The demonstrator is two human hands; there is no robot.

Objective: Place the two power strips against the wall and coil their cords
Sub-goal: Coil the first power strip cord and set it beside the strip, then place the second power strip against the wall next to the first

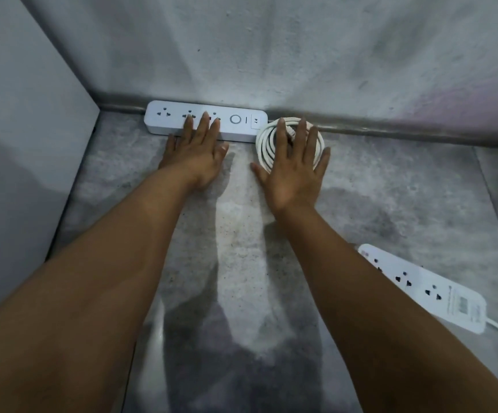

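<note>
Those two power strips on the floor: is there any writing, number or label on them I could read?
Power strip by the wall: a small tag at its right end bears two marks, too blurred to read.
Second power strip: printed lines and a barcode-like label near the cord end, too small to read.
Nothing else carries text.

Mottled grey concrete floor [390, 189], rough whitish wall [271, 49] behind, dark skirting strip [390, 131] along its base, smooth grey panel [18, 144] at left, dim light

No legible text on power strips [206, 120].
</note>
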